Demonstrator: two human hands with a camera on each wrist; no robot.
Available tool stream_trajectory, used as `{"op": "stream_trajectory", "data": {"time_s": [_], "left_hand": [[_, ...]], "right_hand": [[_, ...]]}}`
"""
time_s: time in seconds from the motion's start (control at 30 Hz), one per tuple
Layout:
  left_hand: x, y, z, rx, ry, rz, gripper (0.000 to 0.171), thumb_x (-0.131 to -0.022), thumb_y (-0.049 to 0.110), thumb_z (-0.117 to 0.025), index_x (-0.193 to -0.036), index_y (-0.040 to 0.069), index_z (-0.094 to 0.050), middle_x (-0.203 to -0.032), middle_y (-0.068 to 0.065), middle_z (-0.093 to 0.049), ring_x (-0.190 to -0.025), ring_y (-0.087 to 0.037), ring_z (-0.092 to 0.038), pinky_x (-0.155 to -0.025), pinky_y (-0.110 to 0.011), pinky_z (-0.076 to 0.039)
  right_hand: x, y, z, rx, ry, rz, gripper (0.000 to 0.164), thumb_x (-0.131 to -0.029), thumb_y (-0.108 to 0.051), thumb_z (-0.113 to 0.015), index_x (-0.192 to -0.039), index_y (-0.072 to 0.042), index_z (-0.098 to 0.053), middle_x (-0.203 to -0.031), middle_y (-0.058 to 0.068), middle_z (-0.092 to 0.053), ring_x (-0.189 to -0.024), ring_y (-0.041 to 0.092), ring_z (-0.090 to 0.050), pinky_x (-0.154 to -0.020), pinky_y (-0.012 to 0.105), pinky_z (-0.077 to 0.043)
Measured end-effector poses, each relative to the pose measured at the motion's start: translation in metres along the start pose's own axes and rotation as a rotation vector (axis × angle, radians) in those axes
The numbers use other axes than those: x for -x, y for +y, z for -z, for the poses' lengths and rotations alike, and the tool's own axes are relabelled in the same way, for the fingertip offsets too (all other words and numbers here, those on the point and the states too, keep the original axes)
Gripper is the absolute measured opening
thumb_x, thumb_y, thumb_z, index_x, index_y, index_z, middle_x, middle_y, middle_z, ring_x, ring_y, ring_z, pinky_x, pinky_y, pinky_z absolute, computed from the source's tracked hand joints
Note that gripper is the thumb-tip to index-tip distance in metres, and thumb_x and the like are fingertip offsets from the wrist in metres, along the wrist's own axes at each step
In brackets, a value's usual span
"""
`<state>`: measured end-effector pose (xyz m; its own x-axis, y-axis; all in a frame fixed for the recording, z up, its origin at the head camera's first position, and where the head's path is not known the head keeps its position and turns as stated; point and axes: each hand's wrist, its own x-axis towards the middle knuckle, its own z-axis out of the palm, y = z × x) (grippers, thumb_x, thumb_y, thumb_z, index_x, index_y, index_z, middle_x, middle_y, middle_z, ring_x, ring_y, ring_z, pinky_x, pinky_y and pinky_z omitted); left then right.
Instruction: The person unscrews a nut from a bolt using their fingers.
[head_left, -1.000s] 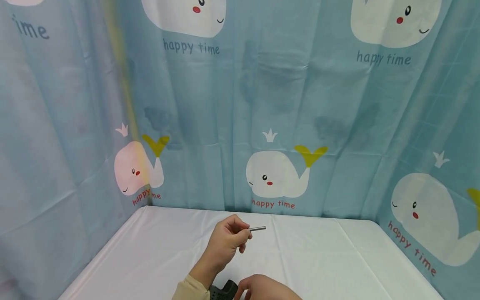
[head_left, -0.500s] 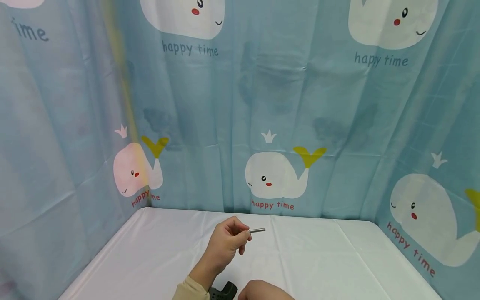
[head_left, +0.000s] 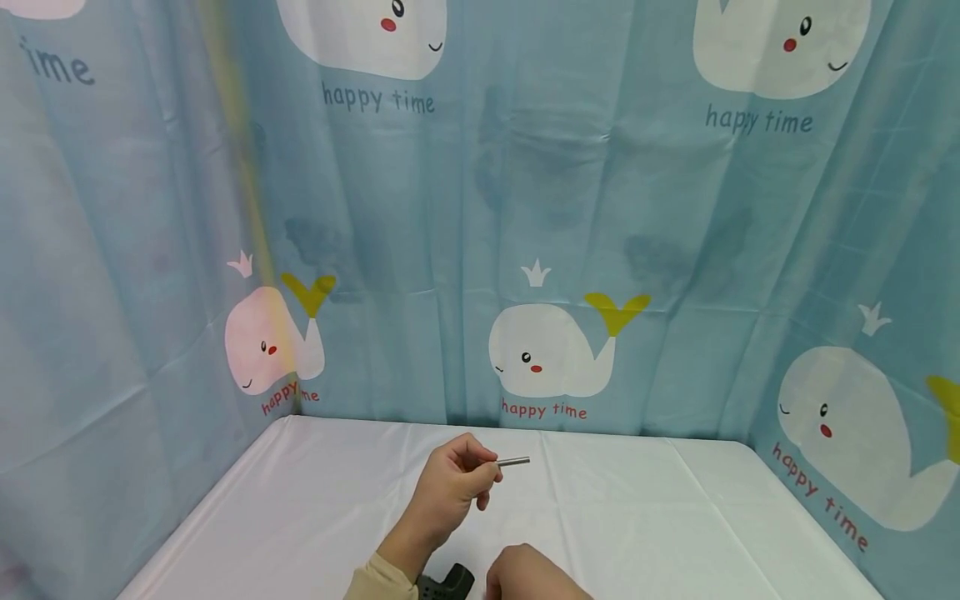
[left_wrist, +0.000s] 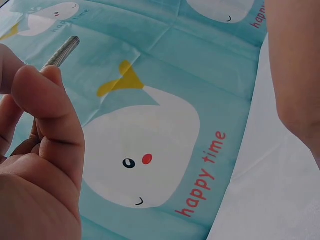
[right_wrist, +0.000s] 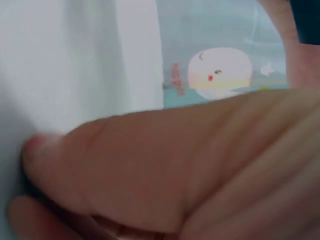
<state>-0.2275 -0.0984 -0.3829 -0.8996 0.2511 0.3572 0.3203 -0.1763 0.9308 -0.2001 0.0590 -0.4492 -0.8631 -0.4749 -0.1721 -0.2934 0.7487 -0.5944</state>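
Note:
In the head view my left hand [head_left: 453, 483] is raised over the white table. Thumb and fingertips pinch a slim silvery threaded rod [head_left: 514, 462], which points right and lies nearly level. The left wrist view shows the screw thread on the rod's free end [left_wrist: 65, 51]; its other end is hidden in the fingers. My right hand [head_left: 532, 573] is low at the bottom edge, apart from the rod, its fingers mostly out of sight. Up close in the right wrist view, the thumb [right_wrist: 125, 160] is blurred beside a finger [right_wrist: 37, 220]; whether anything lies between them is unclear.
A white cloth covers the table [head_left: 637, 508]. Blue curtains [head_left: 420, 233] printed with whales enclose it at the back and both sides. A dark device [head_left: 447, 581] sits at my left wrist, beside a beige sleeve [head_left: 382, 578].
My right hand has drawn down, and its fingers, partly visible a second ago, have dropped out of the head view. The left hand still holds the rod in nearly the same place.

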Motion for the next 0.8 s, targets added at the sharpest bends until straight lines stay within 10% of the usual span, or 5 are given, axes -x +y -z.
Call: {"op": "stream_trajectory", "data": {"time_s": [0.5,0.8], "left_hand": [[0.000,-0.002,0.000,-0.002,0.004,0.003,0.009,-0.089,-0.005,-0.061,-0.098,-0.007,-0.060,-0.082,-0.014,-0.064,-0.054,-0.014,-0.051,-0.054,-0.027,-0.050],[-0.003,-0.004,0.001,0.001,0.015,0.030,0.011,-0.088,-0.005,-0.062,-0.098,-0.008,-0.060,-0.081,-0.014,-0.065,-0.054,-0.015,-0.051,-0.053,-0.026,-0.050]], "right_hand": [[-0.001,0.019,0.007,-0.134,0.063,-0.043,0.015,-0.073,-0.006,-0.072,-0.062,-0.014,-0.067,-0.057,-0.001,-0.058,-0.052,0.014,-0.048,-0.046,0.031,-0.041],[-0.006,0.055,0.036,-0.756,0.084,-0.050,0.008,-0.074,0.002,-0.067,-0.076,-0.006,-0.067,-0.067,0.005,-0.060,-0.057,0.017,-0.055,-0.055,0.029,-0.051]]}}
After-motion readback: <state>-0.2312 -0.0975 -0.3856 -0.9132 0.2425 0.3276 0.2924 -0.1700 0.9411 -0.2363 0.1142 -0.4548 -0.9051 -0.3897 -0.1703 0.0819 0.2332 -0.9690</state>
